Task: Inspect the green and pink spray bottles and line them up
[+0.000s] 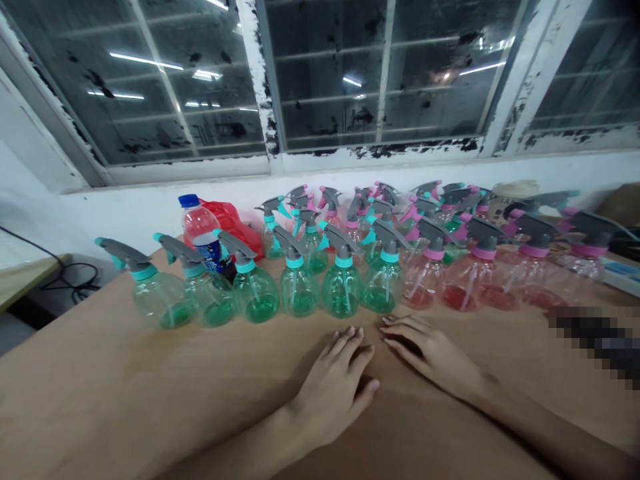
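My left hand [337, 380] rests on the wooden table with its fingers apart, holding nothing. Beside it, my right hand [425, 343] lies on the tabletop too, fingers stretched toward the left and nothing in them. Just beyond my fingertips stands a front row of spray bottles. Those to the left are green, such as one green spray bottle [343, 293] ahead of my left hand, with turquoise collars and grey trigger heads. To the right come pink spray bottles, such as one pink spray bottle [423, 283] nearest my right hand. A little coloured liquid sits in their bottoms.
More spray bottles crowd behind the front row, including a green one [315, 247]. A blue-capped drink bottle [200, 223] and a red plastic bag [233, 227] stand back left. Barred windows [330, 93] rise behind the table [150, 400]. Black cables [75, 280] lie at far left.
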A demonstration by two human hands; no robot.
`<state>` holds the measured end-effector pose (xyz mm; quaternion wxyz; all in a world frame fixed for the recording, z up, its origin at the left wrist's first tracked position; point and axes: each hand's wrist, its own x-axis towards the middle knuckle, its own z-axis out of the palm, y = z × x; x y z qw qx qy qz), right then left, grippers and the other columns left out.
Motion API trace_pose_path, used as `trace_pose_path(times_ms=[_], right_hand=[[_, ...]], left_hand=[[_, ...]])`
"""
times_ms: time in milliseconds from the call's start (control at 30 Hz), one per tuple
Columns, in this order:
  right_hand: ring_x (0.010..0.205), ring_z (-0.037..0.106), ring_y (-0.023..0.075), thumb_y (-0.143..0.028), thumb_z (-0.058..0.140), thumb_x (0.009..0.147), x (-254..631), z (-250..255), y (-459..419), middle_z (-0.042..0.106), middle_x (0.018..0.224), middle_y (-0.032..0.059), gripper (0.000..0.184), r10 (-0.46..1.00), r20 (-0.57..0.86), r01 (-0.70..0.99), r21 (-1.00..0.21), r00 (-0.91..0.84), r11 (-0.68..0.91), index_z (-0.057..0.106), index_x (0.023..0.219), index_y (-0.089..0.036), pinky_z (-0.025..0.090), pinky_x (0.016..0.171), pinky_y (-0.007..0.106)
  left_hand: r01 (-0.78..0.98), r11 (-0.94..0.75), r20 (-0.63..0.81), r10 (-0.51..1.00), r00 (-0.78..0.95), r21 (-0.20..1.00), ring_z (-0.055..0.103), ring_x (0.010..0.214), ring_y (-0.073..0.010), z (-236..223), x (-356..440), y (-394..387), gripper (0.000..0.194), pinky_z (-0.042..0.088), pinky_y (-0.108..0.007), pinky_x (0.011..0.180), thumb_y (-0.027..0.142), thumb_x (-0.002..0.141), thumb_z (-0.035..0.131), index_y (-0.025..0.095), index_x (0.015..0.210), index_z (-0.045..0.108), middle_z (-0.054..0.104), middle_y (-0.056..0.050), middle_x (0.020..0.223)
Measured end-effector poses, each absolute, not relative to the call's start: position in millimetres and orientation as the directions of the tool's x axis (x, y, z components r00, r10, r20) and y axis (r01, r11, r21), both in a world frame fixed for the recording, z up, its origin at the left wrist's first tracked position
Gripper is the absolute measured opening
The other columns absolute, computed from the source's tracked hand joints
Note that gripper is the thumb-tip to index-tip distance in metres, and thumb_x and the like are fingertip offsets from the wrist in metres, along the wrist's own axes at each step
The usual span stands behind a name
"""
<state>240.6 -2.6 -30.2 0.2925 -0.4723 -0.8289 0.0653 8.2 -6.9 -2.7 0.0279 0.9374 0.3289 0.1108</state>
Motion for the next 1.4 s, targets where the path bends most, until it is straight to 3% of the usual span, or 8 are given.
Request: trace_pose_path(times_ms=[433, 567, 700, 833, 1033, 1233, 1400], right_hand=[[0.108, 0.063, 0.0215, -0.026, 0.052, 0.089, 240, -29, -4, 0.069, 0.113, 0.0059, 0.025, 0.84, 0.453, 0.736, -0.451, -0.299, 0.505, 0.059, 0.113, -0.023, 0.049, 0.095, 0.041], [0.095, 0.069, 0.0206, -0.031, 0.049, 0.091, 241, -20, -6, 0.071, 0.107, 0.0035, 0.022, 0.863, 0.477, 0.763, -0.493, -0.165, 0.418, 0.058, 0.11, -0.025, 0.055, 0.083, 0.038], [0.085, 0.069, 0.0211, -0.038, 0.047, 0.092, 243, 1, -1, 0.071, 0.098, 0.0068, 0.023, 0.835, 0.548, 0.801, -0.517, 0.039, 0.302, 0.058, 0.102, -0.021, 0.055, 0.076, 0.036], [0.07, 0.067, 0.0243, -0.051, 0.049, 0.087, 241, 28, 13, 0.071, 0.095, 0.0103, 0.039, 0.785, 0.592, 0.859, -0.485, 0.183, 0.165, 0.059, 0.107, -0.019, 0.052, 0.065, 0.039], [0.092, 0.066, 0.0354, -0.062, 0.05, 0.082, 228, 51, 38, 0.067, 0.109, 0.0184, 0.062, 0.781, 0.585, 0.914, -0.402, 0.217, 0.048, 0.053, 0.122, -0.015, 0.05, 0.067, 0.041], [0.07, 0.07, 0.0325, -0.062, 0.047, 0.084, 222, 50, 54, 0.072, 0.076, 0.012, 0.062, 0.829, 0.516, 0.934, -0.357, 0.215, -0.02, 0.053, 0.121, -0.013, 0.049, 0.058, 0.037], [0.072, 0.07, 0.0314, -0.065, 0.046, 0.083, 226, 53, 47, 0.073, 0.077, 0.0121, 0.059, 0.836, 0.518, 0.952, -0.304, 0.18, -0.016, 0.058, 0.113, -0.016, 0.049, 0.057, 0.036]], left_hand=[[0.606, -0.788, 0.188, 0.615, 0.766, 0.112, 0.031, 0.135, -0.0267, -1, 9, -8, 0.044, 0.031, -0.046, 0.108, 0.032, 0.094, 0.053, 0.01, 0.132, 0.045, 0.04, -0.015, 0.144], [0.592, -0.795, 0.231, 0.605, 0.762, 0.127, 0.032, 0.135, -0.0269, -3, 8, -6, 0.038, 0.033, -0.047, 0.107, 0.033, 0.096, 0.048, 0.014, 0.129, 0.048, 0.04, -0.014, 0.144], [0.58, -0.802, 0.25, 0.597, 0.762, 0.145, 0.035, 0.133, -0.0266, -6, 6, -3, 0.04, 0.033, -0.047, 0.107, 0.033, 0.096, 0.046, 0.014, 0.131, 0.045, 0.043, -0.014, 0.142], [0.577, -0.804, 0.274, 0.592, 0.758, 0.141, 0.036, 0.133, -0.0264, -8, 6, 0, 0.043, 0.033, -0.048, 0.106, 0.033, 0.096, 0.046, 0.014, 0.134, 0.042, 0.044, -0.013, 0.142], [0.577, -0.806, 0.3, 0.588, 0.751, 0.132, 0.039, 0.131, -0.0266, -8, 6, 0, 0.045, 0.035, -0.046, 0.105, 0.032, 0.095, 0.046, 0.013, 0.135, 0.041, 0.046, -0.013, 0.14], [0.577, -0.809, 0.295, 0.583, 0.757, 0.117, 0.039, 0.131, -0.0277, -10, 6, 1, 0.045, 0.035, -0.047, 0.105, 0.031, 0.095, 0.047, 0.01, 0.134, 0.041, 0.046, -0.015, 0.14], [0.571, -0.803, 0.312, 0.594, 0.741, 0.173, 0.041, 0.129, -0.028, -11, 8, 2, 0.043, 0.035, -0.049, 0.105, 0.03, 0.095, 0.047, 0.013, 0.133, 0.04, 0.048, -0.013, 0.138]])
